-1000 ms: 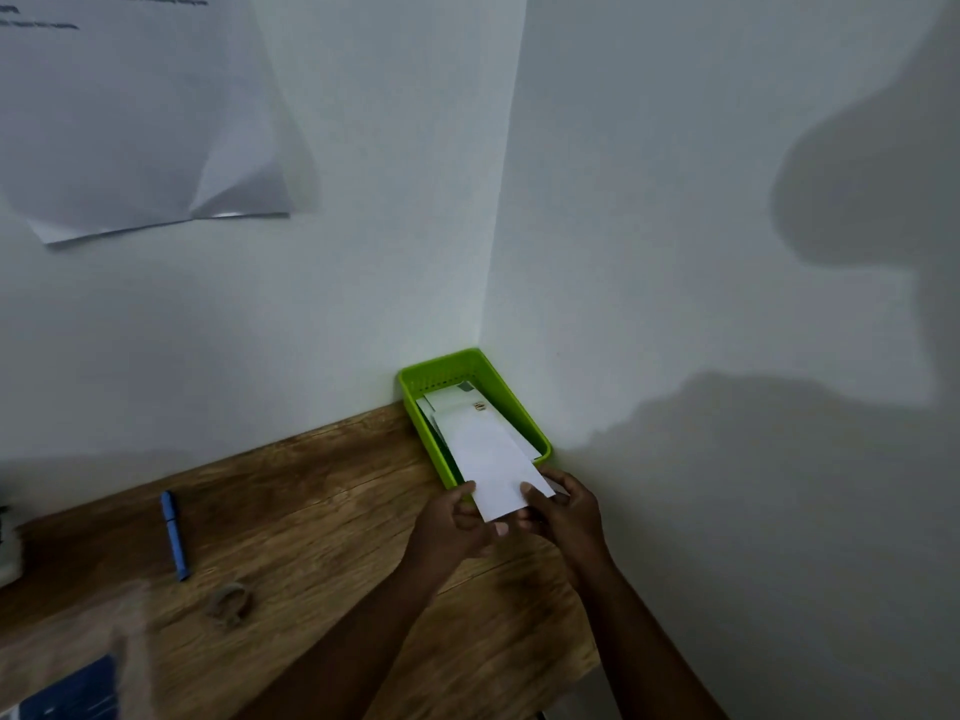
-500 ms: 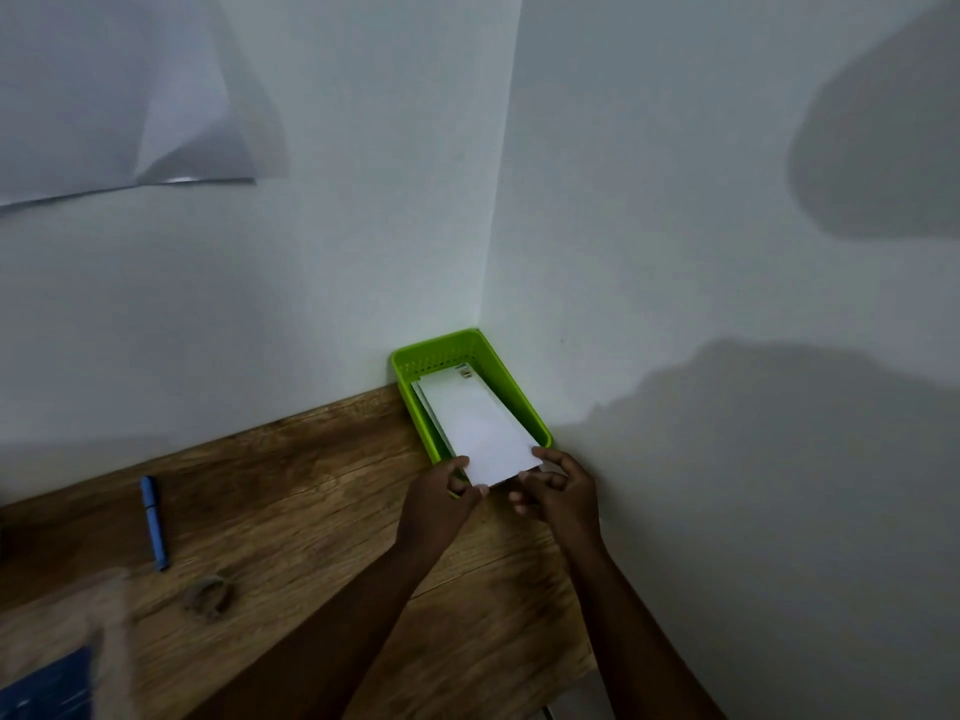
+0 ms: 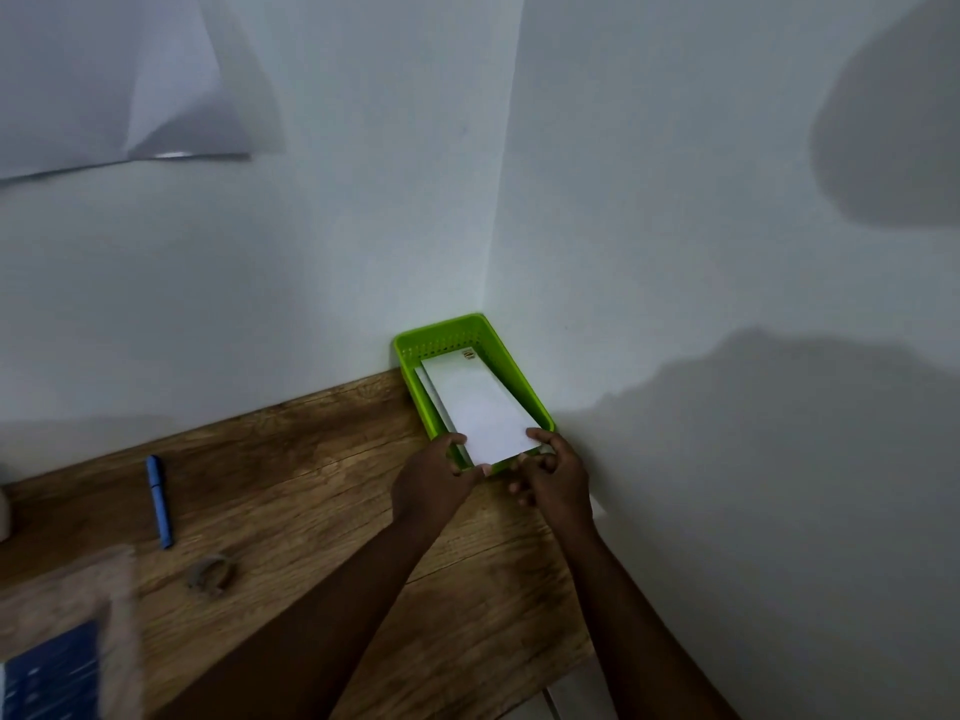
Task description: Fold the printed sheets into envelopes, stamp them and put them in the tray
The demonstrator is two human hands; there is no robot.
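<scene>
A green plastic tray [image 3: 511,363] stands in the corner of the wooden desk, against both walls. A white envelope [image 3: 480,407] with a small stamp at its far corner lies lengthwise in the tray, on top of at least one other envelope [image 3: 427,389]. Its near end sticks out over the tray's front rim. My left hand [image 3: 434,483] pinches the near left corner of the top envelope. My right hand [image 3: 556,472] holds the near right corner between thumb and fingers.
A blue pen [image 3: 158,501] lies on the desk [image 3: 311,491] at the left, with a small roll of tape [image 3: 213,574] nearer to me. A blurred blue-printed packet [image 3: 52,672] sits at the bottom left. A creased sheet [image 3: 119,75] hangs on the wall above.
Both hands have pushed the envelope further into the tray, so it now lies flatter and deeper. The camera has tilted slightly.
</scene>
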